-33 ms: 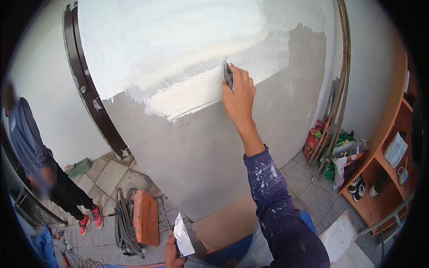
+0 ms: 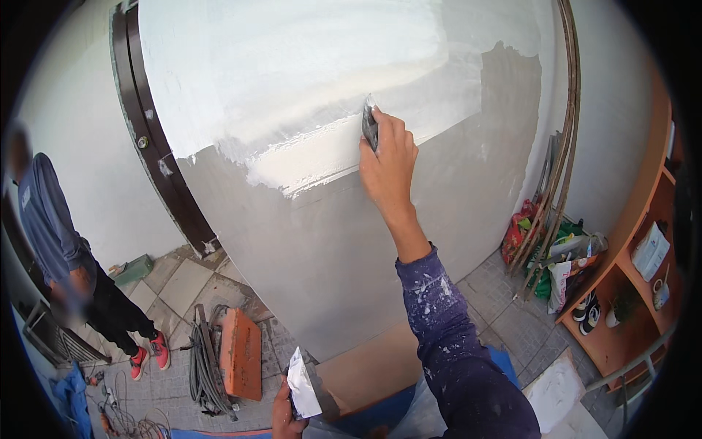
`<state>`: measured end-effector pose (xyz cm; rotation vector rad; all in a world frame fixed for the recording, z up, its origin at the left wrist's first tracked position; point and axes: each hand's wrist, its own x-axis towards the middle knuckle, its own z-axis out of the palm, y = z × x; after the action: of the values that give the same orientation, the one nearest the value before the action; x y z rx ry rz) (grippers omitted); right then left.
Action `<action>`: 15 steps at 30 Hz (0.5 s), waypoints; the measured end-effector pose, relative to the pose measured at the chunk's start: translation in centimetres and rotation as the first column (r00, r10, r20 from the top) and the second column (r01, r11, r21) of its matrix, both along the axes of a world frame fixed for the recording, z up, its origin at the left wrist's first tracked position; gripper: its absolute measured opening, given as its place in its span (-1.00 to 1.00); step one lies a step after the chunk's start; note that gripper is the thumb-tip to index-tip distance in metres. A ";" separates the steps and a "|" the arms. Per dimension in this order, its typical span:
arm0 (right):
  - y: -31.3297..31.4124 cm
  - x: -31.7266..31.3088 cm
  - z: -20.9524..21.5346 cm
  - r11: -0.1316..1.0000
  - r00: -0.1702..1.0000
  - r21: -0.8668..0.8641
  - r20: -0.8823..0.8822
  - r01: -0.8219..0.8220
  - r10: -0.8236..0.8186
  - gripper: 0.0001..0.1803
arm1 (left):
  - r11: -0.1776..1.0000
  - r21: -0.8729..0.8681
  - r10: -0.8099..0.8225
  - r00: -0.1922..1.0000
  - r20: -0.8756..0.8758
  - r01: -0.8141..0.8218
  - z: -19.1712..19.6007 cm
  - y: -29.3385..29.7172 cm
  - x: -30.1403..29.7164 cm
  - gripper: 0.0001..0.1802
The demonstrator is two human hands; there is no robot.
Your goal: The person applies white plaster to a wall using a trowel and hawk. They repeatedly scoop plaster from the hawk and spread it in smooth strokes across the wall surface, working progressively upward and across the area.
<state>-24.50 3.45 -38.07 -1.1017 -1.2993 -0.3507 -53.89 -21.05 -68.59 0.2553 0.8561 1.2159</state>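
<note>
My right hand [image 2: 390,157] is closed round a putty knife [image 2: 371,126], its blade edge on pressed against the wall [image 2: 322,256]. To the left of the blade, a band of wet white putty [image 2: 311,157] runs across the wall, between whiter coating above and bare grey below. Low in the view, my left hand [image 2: 287,415] grips a second, wider blade [image 2: 302,386] loaded with white putty. Its handle is mostly hidden by my fingers. White specks cover my dark right sleeve.
A person [image 2: 66,241] in red shoes stands at the left near a dark door frame [image 2: 157,139]. On the floor lie an orange case [image 2: 240,355], coiled hose [image 2: 207,366] and cables. Long poles [image 2: 559,161], bags [image 2: 559,285] and an orange shelf [image 2: 621,293] line the right.
My right hand and its putty knife have slid slightly left along the wall. The whole view has shifted a little. My left hand still holds the loaded blade low down.
</note>
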 end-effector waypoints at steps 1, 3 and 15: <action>-0.8 -2.2 -0.1 0.999 1.000 0.036 0.023 0.003 -0.004 -0.38 | 0.999 -0.039 -0.029 0.994 0.109 0.033 0.0 -0.1 0.0 -0.52; -1.8 -6.2 -0.4 0.997 0.998 0.079 0.067 0.002 -0.008 -0.34 | 1.000 -0.021 -0.004 0.994 0.105 0.006 0.6 -0.2 -0.1 -0.51; -8.2 -14.7 -3.7 0.944 0.781 -0.155 0.533 -0.290 0.327 -0.24 | 0.991 0.109 0.051 0.971 0.233 -0.078 3.8 1.6 0.4 -0.60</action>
<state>-39.20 -4.80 -41.82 -0.8383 -1.9952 -0.3968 -53.49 -19.42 -64.79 0.1783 0.5965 1.3306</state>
